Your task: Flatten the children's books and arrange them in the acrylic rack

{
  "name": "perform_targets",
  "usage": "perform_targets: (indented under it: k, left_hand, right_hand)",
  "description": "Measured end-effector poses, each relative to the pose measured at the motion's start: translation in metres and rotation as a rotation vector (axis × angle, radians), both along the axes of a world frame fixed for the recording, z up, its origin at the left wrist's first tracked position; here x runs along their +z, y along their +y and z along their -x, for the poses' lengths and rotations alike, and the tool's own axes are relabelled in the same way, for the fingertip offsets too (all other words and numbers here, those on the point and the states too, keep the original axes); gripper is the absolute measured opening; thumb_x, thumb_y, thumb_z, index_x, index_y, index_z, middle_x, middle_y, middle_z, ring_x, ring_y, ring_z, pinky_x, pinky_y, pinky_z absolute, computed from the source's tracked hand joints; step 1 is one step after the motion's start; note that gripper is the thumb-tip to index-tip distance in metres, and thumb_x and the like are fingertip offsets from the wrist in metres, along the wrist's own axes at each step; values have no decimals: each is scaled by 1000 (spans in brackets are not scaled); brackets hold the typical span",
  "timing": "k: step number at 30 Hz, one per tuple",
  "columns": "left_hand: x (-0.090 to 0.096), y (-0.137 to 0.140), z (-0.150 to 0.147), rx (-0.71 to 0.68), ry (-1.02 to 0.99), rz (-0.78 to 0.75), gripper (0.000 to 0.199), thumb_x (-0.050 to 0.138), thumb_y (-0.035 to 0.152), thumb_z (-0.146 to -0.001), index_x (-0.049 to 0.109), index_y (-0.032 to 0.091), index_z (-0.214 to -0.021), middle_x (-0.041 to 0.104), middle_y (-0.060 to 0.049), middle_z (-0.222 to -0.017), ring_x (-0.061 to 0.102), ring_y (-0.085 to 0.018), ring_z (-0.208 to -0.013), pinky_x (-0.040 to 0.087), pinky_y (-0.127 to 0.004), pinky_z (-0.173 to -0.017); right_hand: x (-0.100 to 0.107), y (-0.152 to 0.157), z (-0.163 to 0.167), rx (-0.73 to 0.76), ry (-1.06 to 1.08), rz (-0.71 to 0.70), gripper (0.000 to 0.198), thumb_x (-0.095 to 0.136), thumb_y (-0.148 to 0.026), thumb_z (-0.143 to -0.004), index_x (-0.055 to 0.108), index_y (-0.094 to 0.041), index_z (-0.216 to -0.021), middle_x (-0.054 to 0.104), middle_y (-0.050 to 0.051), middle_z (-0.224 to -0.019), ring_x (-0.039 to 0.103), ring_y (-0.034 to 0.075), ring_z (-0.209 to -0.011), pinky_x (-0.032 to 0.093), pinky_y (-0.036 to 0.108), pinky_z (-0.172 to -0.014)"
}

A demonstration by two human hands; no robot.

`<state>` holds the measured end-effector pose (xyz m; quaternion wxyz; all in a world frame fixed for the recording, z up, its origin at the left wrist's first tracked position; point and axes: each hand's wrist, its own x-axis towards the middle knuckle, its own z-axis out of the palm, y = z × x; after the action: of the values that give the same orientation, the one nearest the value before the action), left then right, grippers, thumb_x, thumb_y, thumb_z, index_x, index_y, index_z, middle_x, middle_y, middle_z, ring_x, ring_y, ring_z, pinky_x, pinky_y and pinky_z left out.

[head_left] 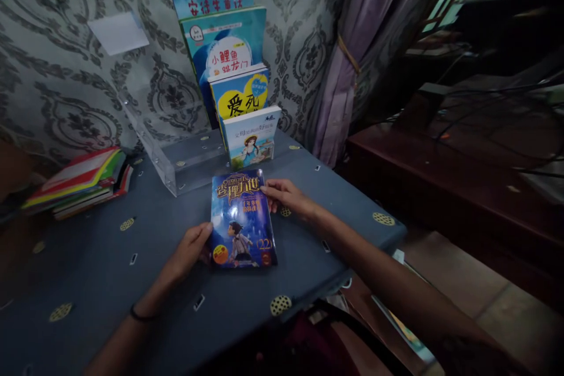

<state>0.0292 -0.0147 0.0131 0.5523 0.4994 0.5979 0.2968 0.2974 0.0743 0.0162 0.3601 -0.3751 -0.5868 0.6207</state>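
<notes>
A blue paperback book (241, 220) with gold title lettering and a running figure on its cover is held above the table, cover toward me. My left hand (194, 245) grips its left edge, thumb on the cover and the other fingers mostly hidden. At the upper right edge, my right hand (286, 197) pinches the book between thumb and fingers. Just behind it stands a clear acrylic book rack (165, 170). Several books rise in steps on its right side, with a white-covered book (251, 140) in front and a yellow-and-blue book (238, 94) behind that.
A pile of thin books (83, 182) lies at the table's left. The patterned blue tablecloth (163, 282) covers the table up to the wall. A tied purple curtain (337, 100) hangs at the back right, beside a dark red wooden surface (409, 176) with cables above it.
</notes>
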Motion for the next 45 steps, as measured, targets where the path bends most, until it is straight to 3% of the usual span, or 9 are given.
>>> perform_targets:
  k: [2, 6, 9, 13, 16, 19, 24, 29, 45]
  left_hand:
    - [5, 0, 6, -132, 173, -42, 61, 53, 80, -76, 54, 20, -69, 56, 3, -49, 55, -14, -39, 40, -22, -38]
    - [15, 3, 9, -227, 573, -425, 46, 40, 55, -97, 54, 21, -69, 59, 1, -56, 58, -14, -50, 45, -24, -52]
    - [12, 5, 9, -227, 756, -670, 34, 41, 42, -101, 62, 21, -86, 68, -3, -77, 66, -20, -74, 52, -30, -70]
    - [-7, 13, 12, -251, 776, -893, 31, 42, 39, -103, 62, 19, -116, 67, -11, -118, 63, -25, -113, 53, -42, -97]
    - [-21, 21, 15, -258, 777, -928, 34, 43, 38, -104, 57, 18, -128, 62, -13, -134, 58, -25, -126, 49, -46, -107]
    - [-29, 27, 18, -269, 805, -954, 36, 44, 37, -104, 54, 18, -133, 60, -14, -138, 57, -26, -129, 48, -50, -110]
    - [-34, 26, 20, -338, 864, -986, 36, 41, 30, -104, 52, 16, -135, 63, -15, -132, 60, -28, -124, 51, -49, -105]
    - [-35, 25, 20, -366, 876, -974, 34, 39, 24, -103, 53, 16, -133, 65, -15, -126, 62, -28, -121, 53, -49, -101]
    - [-37, 26, 18, -332, 916, -965, 39, 41, 26, -103, 50, 16, -140, 61, -17, -140, 57, -28, -132, 50, -50, -108]
  right_hand:
    - [-6, 8, 3, -10, -80, 19, 38, 70, -52, -82, 54, -20, -69, 58, -3, -54, 55, 10, -46, 46, 21, -46]
    - [-16, 17, 8, -54, -274, -31, 29, 64, -41, -86, 55, -20, -68, 55, -5, -47, 50, 10, -38, 40, 21, -40]
    - [-18, 17, 4, -116, -400, -140, 23, 60, -35, -88, 58, -20, -71, 57, -5, -48, 52, 11, -40, 40, 22, -43]
    - [-11, 10, -1, -245, -602, -399, 22, 55, -31, -91, 65, -19, -76, 64, 0, -61, 59, 15, -54, 44, 26, -56]
    - [-2, 0, 9, -244, -669, -615, 27, 50, -33, -96, 72, -19, -92, 73, 5, -79, 66, 20, -71, 50, 32, -70]
    - [4, -11, 34, -21, -572, -805, 35, 45, -37, -102, 69, -20, -119, 74, 11, -114, 68, 25, -105, 51, 41, -94]
    - [1, -13, 84, 367, -626, -918, 64, 45, -55, -101, 42, -16, -153, 48, 17, -155, 42, 28, -145, 32, 50, -121]
    - [-6, -4, 100, 426, -724, -881, 76, 44, -64, -98, 36, -17, -157, 42, 15, -160, 33, 29, -151, 27, 46, -124]
    - [-16, 2, 94, 289, -804, -981, 65, 46, -56, -101, 49, -11, -147, 51, 22, -150, 43, 32, -144, 31, 53, -121]
